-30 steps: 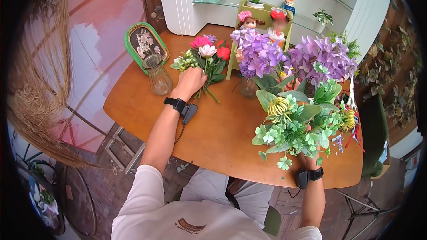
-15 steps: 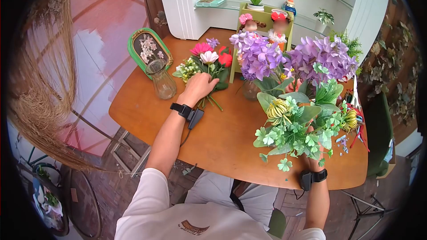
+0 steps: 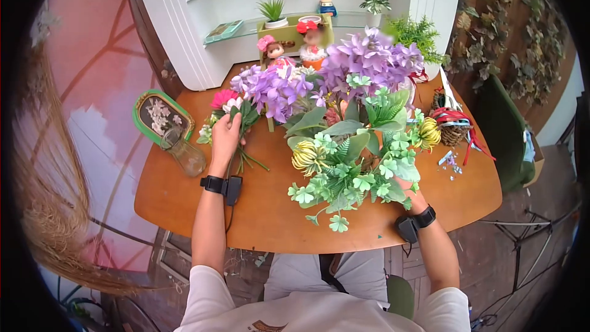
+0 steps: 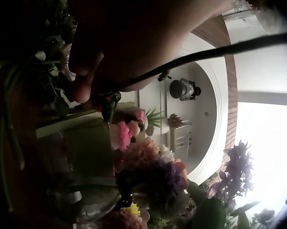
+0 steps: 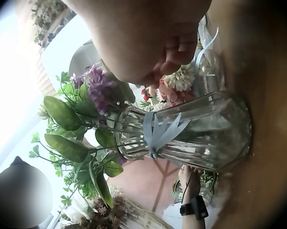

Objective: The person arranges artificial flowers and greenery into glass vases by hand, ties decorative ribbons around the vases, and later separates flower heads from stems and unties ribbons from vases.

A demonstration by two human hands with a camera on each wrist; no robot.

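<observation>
My left hand (image 3: 226,138) pinches a thin flower stem (image 4: 196,57) between thumb and fingers, its tail running back toward the wrist. Around that hand lies a bunch of artificial flowers, with a pink bloom (image 3: 224,98), a white one (image 3: 232,104) and green leaves (image 3: 247,114). My right hand (image 5: 153,38) has its fingers loosely curled, with nothing seen in them. It is beside a ribboned glass vase (image 5: 210,129) that bears a large arrangement of purple hydrangeas (image 3: 369,61) and clover sprigs (image 3: 362,181). In the head view, leaves partly hide this hand.
At the left of the wooden table (image 3: 276,227) stand a clear glass vase (image 3: 185,155) and a green oval picture frame (image 3: 138,117). Dolls (image 3: 276,55) sit at the back. On the right are a ribboned brown wicker piece (image 3: 453,132) and small scraps (image 3: 452,160).
The head view has swung to the right. My left hand has come up from over the bunch and turned, thumb upward, with a stem in its grip. My right hand stays by the arrangement.
</observation>
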